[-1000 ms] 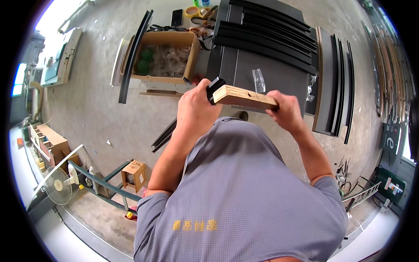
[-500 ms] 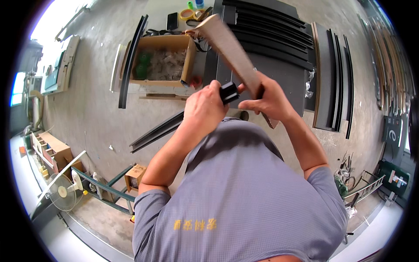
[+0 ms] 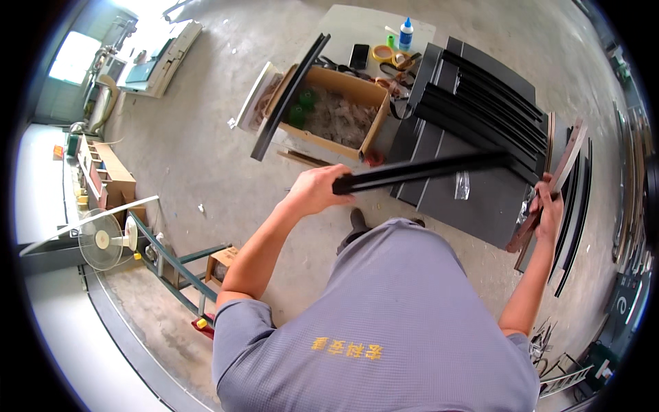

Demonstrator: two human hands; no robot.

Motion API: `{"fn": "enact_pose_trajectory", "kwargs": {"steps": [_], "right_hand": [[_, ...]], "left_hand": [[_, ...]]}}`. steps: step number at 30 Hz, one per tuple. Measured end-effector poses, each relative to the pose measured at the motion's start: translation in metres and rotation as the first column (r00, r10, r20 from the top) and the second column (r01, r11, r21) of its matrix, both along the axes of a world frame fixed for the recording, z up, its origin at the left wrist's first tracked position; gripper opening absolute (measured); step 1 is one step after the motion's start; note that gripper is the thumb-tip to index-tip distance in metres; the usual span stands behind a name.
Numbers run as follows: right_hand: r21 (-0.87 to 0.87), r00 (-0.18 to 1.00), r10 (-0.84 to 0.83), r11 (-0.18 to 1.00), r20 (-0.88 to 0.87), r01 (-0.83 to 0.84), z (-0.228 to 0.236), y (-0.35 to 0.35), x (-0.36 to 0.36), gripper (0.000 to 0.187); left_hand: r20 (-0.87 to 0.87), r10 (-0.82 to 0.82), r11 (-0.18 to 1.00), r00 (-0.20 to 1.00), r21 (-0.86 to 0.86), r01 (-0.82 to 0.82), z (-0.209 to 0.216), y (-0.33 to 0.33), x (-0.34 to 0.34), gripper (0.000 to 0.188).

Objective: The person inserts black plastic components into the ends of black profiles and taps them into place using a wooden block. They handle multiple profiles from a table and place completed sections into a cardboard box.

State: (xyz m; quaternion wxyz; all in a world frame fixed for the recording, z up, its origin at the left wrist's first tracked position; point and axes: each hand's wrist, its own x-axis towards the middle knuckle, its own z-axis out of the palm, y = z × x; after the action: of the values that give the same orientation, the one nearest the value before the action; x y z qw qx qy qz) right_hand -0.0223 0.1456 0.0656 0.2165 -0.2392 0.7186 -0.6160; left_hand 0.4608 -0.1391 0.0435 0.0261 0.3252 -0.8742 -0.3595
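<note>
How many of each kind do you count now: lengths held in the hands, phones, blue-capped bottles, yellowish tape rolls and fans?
Black profile in the left hand: 1
Wooden strip in the right hand: 1
Phone: 1
Blue-capped bottle: 1
Yellowish tape rolls: 2
Fan: 1
Total: 7

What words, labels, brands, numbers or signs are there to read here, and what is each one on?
Wording is not copied out here, only placed:
Grey shirt: a short row of yellow characters.
Dark panel at the right: a pale, curved letter-like mark.
Blue-and-white bottle: label too small to read.
The held black profile and wooden board: no readable lettering.
</note>
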Motion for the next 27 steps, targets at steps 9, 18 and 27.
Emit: {"fn": "enact_pose_trajectory", "kwargs": {"steps": [9,18,27], "right_hand": [[0.232,0.991,0.079,0.967,0.111,-0.103,-0.019,-0.001,0.083,0.041],[0.269,0.978,-0.054,0.963,0.202,-0.003,-0.035,0.027,0.108,0.044],[0.295,0.973,-0.027,0.954,0.231,-0.043,-0.048,0.033,0.128,0.043]], "left_hand": [[-0.081,0.657,0.646,0.750,-0.452,-0.615,-0.077,-0.122,0.031,0.054],[-0.004,0.772,0.506,0.636,-0.602,-0.618,-0.155,-0.170,0.043,0.099],[-0.054,0.798,0.481,0.601,-0.543,-0.688,-0.155,-0.188,0.040,0.083]]}}
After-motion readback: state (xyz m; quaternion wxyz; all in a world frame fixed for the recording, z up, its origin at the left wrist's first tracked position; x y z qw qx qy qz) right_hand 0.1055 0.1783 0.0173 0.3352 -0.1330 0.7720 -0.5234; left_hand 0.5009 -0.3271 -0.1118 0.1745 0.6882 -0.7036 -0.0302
